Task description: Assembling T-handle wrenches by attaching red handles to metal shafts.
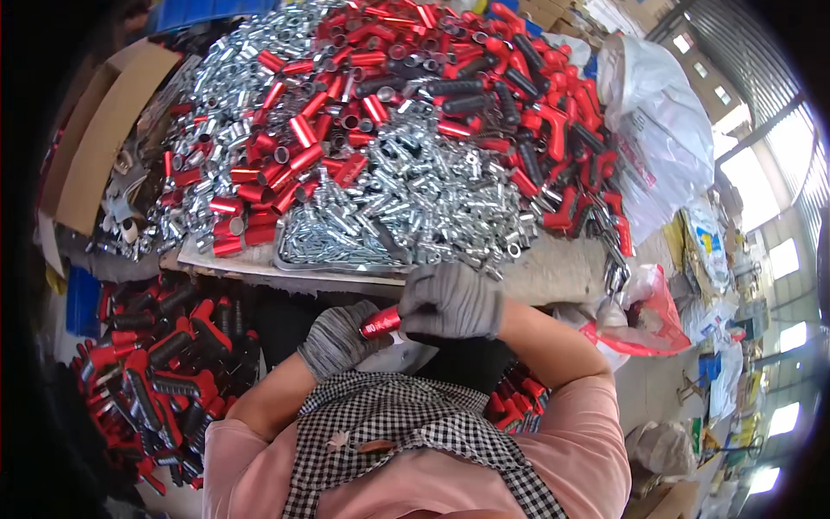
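Red metal cylinder (381, 323) between two grey-gloved hands, just off the near edge of a worktop (562, 270). The left hand (343, 340) clamps one end; the right hand (451, 303) curls against the other, its grip hidden. Silvery parts (432, 199) heap beyond.

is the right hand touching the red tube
Touching: the head view shows the right hand with its fingers against the right end of the red tube, no gap showing.
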A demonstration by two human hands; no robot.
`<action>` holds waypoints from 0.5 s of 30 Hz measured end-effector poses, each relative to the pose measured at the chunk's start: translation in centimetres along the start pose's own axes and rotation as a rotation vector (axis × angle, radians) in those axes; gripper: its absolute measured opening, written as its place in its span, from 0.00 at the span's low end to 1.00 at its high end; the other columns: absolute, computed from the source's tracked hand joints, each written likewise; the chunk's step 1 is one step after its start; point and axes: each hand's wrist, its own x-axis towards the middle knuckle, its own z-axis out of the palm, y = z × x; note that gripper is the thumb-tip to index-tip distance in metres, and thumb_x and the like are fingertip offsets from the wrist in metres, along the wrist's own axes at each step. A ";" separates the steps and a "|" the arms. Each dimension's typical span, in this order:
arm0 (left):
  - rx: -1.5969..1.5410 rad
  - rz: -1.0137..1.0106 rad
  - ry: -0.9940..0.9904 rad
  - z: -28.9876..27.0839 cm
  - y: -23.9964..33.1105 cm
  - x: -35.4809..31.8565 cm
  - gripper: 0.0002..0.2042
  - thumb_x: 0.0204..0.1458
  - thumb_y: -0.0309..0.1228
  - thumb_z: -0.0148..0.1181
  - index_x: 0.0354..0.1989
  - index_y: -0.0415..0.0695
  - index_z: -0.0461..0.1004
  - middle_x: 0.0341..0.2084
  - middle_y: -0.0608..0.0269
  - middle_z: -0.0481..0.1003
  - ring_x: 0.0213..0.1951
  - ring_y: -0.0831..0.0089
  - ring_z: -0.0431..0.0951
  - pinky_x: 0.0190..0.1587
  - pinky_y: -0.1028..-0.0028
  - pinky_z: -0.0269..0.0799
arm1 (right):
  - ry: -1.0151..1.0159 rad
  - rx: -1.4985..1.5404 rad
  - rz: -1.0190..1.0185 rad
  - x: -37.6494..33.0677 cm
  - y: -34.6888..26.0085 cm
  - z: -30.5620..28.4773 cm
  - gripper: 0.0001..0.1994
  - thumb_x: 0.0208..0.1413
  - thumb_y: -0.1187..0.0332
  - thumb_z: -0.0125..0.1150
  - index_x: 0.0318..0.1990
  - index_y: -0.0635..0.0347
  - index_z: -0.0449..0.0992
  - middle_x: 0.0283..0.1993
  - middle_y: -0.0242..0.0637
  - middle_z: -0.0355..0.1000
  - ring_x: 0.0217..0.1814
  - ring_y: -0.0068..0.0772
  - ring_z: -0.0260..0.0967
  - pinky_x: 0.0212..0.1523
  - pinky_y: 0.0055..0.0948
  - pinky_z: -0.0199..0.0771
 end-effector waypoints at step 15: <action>0.204 0.084 -0.186 5.5 0.4 4.1 0.23 0.42 0.47 0.67 0.39 0.40 0.72 0.28 0.48 0.75 0.33 0.50 0.77 0.36 0.59 0.73 | 0.184 -0.105 0.079 -6.7 3.5 0.8 0.35 0.41 0.53 0.71 0.57 0.57 0.66 0.49 0.49 0.69 0.44 0.52 0.71 0.44 0.40 0.73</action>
